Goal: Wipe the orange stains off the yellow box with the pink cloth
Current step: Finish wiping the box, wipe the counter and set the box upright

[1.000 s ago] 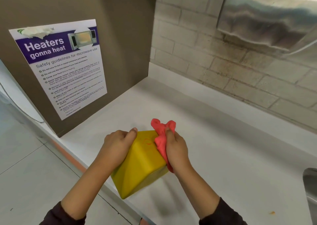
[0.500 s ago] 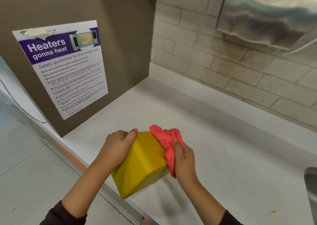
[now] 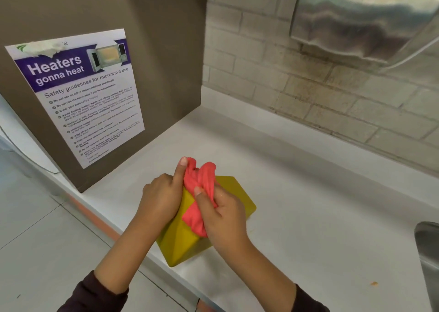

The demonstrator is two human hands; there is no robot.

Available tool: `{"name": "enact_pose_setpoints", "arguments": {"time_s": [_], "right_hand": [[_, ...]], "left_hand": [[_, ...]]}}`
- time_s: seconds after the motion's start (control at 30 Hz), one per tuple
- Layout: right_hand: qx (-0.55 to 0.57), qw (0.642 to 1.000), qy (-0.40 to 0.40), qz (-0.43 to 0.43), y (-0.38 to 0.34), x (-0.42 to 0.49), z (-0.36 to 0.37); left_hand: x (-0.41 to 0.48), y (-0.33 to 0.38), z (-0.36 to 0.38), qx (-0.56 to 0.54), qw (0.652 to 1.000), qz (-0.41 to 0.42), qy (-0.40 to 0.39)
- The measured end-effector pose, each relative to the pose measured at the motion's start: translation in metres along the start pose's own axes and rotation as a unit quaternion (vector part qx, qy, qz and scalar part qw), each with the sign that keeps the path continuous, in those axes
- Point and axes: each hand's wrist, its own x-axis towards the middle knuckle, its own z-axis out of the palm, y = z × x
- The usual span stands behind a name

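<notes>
The left hand (image 3: pixel 161 200) grips the yellow plastic box (image 3: pixel 183 240), tilted between both hands at the counter edge, steadying it while the right hand (image 3: pixel 223 216) presses the bunched pink cloth (image 3: pixel 198 193) onto its top face.

Two hands, left (image 3: pixel 164 198) and right (image 3: pixel 225 213), one yellow box (image 3: pixel 183 242), one pink cloth (image 3: pixel 202 181), one poster (image 3: pixel 80 93)

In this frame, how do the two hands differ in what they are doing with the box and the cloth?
The left hand grips the yellow box at its upper left edge, bracing it, while the right hand is closed on the bunched pink cloth and presses it onto the box's top face. The left thumb points up beside the cloth; the right thumb lies across it. Both hands meet over the box, which sits tilted at the edge of the white counter.
</notes>
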Motion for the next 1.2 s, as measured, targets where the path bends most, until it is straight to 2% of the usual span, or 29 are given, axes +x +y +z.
{"name": "enact_pose_setpoints", "arguments": {"time_s": [0.1, 0.2, 0.3, 0.43, 0.57, 0.63, 0.7, 0.77, 0.87, 0.9, 1.03, 1.2], "right_hand": [[0.080, 0.995, -0.023, -0.059, 0.009, -0.008, -0.008], [0.136, 0.987, -0.067, -0.048, 0.016, -0.009, -0.017], [0.188, 0.980, -0.056, 0.024, 0.021, -0.010, -0.025], [0.294, 0.946, -0.038, 0.132, 0.028, -0.012, -0.032], [0.346, 0.923, -0.028, 0.166, 0.036, -0.020, -0.047], [0.367, 0.911, 0.006, 0.189, 0.044, -0.025, -0.053], [0.380, 0.888, 0.058, 0.253, 0.055, -0.034, -0.058], [0.428, 0.847, 0.092, 0.302, 0.068, -0.047, -0.061], [0.568, 0.733, 0.142, 0.347, 0.074, -0.061, -0.068], [0.580, 0.716, 0.147, 0.358, 0.076, -0.065, -0.070], [0.569, 0.708, 0.184, 0.376, 0.082, -0.071, -0.076], [0.543, 0.712, 0.222, 0.385, 0.087, -0.074, -0.082]], "left_hand": [[0.000, -0.006, -0.002, 0.012, 0.999, 0.025, -0.020], [0.001, -0.009, -0.001, 0.030, 0.999, 0.001, -0.025], [0.001, -0.008, -0.002, 0.009, 1.000, -0.030, 0.005], [0.000, -0.006, -0.002, -0.021, 0.999, -0.045, -0.009], [0.000, -0.008, -0.004, -0.054, 0.996, -0.061, -0.031], [0.001, -0.009, -0.003, -0.065, 0.995, -0.071, -0.038], [0.001, -0.010, -0.002, -0.063, 0.995, -0.067, -0.043], [-0.002, -0.009, 0.003, -0.056, 0.996, -0.045, -0.053], [-0.012, -0.009, 0.012, -0.036, 0.995, -0.008, -0.087], [-0.015, -0.007, 0.016, -0.031, 0.994, 0.003, -0.100], [-0.031, -0.004, 0.025, 0.018, 0.992, 0.064, -0.109], [-0.054, -0.015, 0.044, 0.152, 0.958, 0.235, -0.067]]}}
